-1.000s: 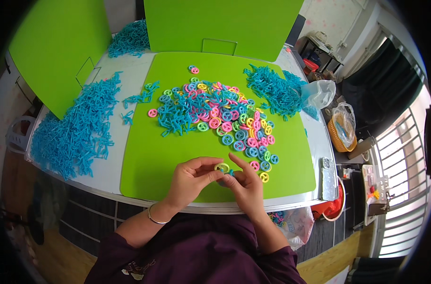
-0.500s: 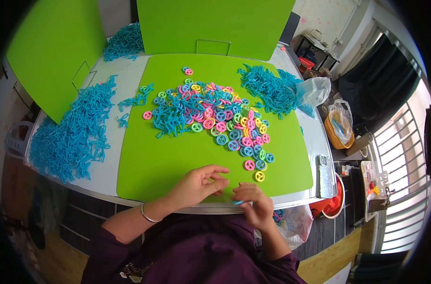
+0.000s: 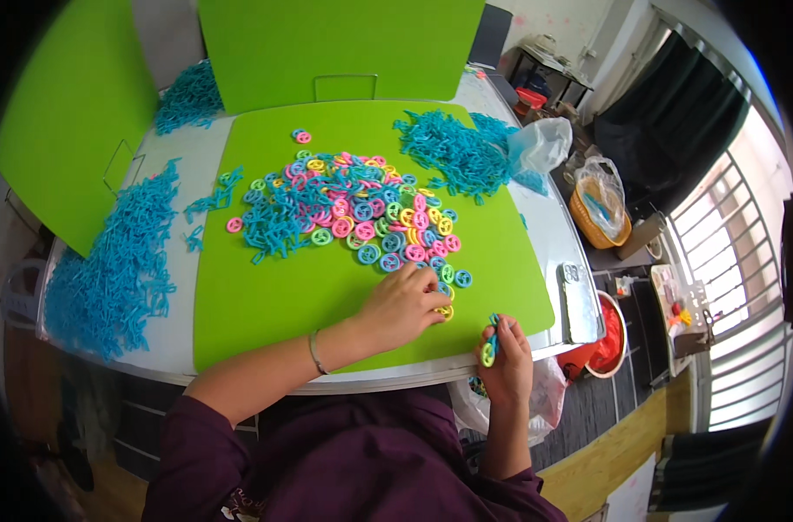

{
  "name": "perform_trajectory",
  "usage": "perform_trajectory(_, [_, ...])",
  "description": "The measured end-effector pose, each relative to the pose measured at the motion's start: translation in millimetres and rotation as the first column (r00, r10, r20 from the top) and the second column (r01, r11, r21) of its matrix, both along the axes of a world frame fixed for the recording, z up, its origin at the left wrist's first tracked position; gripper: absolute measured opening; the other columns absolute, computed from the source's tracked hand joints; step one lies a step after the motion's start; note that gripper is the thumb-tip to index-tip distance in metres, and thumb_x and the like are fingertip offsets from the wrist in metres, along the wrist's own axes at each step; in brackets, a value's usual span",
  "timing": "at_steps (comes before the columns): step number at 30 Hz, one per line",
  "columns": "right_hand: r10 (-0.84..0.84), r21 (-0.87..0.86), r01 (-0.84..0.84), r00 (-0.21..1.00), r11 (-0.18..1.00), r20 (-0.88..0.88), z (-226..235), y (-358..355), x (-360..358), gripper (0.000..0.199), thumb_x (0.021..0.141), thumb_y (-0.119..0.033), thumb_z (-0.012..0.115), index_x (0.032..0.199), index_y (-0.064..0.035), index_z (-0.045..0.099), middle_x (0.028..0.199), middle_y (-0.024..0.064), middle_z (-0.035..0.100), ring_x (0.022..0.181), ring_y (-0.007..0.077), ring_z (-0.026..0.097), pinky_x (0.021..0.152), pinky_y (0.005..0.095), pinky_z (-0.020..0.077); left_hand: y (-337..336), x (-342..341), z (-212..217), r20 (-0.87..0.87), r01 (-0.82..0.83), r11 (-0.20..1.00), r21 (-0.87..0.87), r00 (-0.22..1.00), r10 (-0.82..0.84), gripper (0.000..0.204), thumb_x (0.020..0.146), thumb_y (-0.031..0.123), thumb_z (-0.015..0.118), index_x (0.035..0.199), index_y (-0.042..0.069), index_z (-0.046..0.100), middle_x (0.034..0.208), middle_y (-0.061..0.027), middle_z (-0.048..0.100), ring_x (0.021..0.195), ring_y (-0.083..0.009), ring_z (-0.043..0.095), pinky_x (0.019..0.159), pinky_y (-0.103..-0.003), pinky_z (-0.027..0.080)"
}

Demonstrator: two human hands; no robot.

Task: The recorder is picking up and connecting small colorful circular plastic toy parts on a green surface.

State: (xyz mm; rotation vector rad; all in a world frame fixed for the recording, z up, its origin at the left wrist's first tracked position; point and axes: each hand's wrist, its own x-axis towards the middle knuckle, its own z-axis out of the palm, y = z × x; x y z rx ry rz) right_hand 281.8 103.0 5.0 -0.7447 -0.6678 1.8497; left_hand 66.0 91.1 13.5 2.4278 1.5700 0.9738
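My left hand [image 3: 405,306] reaches across the green mat [image 3: 266,296], fingers down on the near edge of a heap of small coloured plastic rings [image 3: 370,213], touching a yellow ring [image 3: 446,311]. My right hand [image 3: 503,357] is at the mat's near right corner, closed on a blue plastic stick with a yellow-green ring [image 3: 488,350] on it. Blue plastic sticks [image 3: 274,222] are mixed into the ring heap.
Big piles of blue sticks lie at the left [image 3: 118,261], far left [image 3: 187,96] and far right [image 3: 453,148]. Green boards [image 3: 344,43] stand at the back and left. A phone [image 3: 577,300] lies at the table's right edge, a clear bag [image 3: 540,143] beyond it.
My left hand has moved from in front of me out to the right, onto the rings. My right hand has drawn right and back to the table's edge with its piece.
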Motion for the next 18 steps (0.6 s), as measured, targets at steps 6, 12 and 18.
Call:
perform_trajectory(6, [-0.087,0.120,0.080,0.995,0.990,0.048,-0.6,-1.3,-14.3,0.012,0.094,-0.010,0.054,0.103,-0.0030,0.054,0.092,0.0078,0.064,0.079,0.0120,0.062,0.061,0.0226,0.0477,-10.2,-2.5,9.2,0.010,-0.065,0.998,0.022,0.998,0.065,0.018,0.078,0.024,0.069,0.090,0.012,0.068,0.091,-0.0042,0.054,0.090,-0.0232,0.051,0.079,-0.035,0.044])
perform_trajectory(12, [-0.087,0.275,0.020,0.968,0.961,0.235,1.8,-17.6,-35.2,0.013,0.093,-0.008,0.053,0.105,-0.0016,0.052,0.089,0.0104,0.065,0.077,0.0133,0.062,0.068,0.0237,0.0491,-50.9,12.7,29.9,0.290,-0.007,0.970,-0.244,0.954,0.080,0.023,0.087,0.028,0.061,0.082,0.005,0.064,0.077,-0.0113,0.059,0.072,-0.0284,0.058,0.065,-0.039,0.045])
perform_trajectory(18, [0.057,0.226,-0.091,0.987,0.970,0.152,4.9,-42.9,-68.6,0.017,0.091,-0.002,0.054,0.108,-0.0025,0.049,0.085,0.0104,0.063,0.078,0.0147,0.063,0.065,0.0217,0.0456,-96.2,6.2,15.8,0.530,-0.040,0.943,-0.330,0.819,0.221,0.025,0.092,0.023,0.056,0.079,0.001,0.061,0.061,-0.0127,0.054,0.055,-0.0251,0.055,0.052,-0.034,0.042])
